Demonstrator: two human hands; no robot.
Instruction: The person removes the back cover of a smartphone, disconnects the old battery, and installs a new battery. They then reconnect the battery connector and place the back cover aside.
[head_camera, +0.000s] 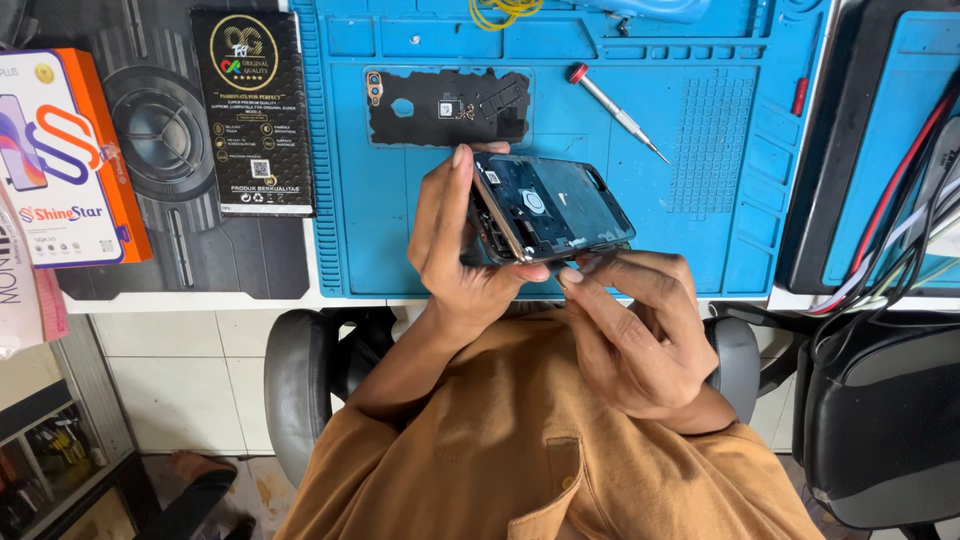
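Observation:
My left hand (447, 240) grips a dark smartphone (555, 205) by its left end. The phone has its back removed, is tilted, and sits just above the near edge of a blue work mat (700, 230). My right hand (630, 325) is at the phone's lower edge, with its fingertips pinched against the frame. The phone's detached black back cover (448, 105) lies flat on the mat just beyond my hands. A small screwdriver (612, 108) with a red cap lies to the right of the cover.
A black flat box (255, 110) and an orange-and-white box (62, 150) lie on a dark mat (160, 130) at the left. Red, black and white cables (900, 230) hang at the right above a black bag (880, 420). Yellow wire (505, 10) lies at the far edge.

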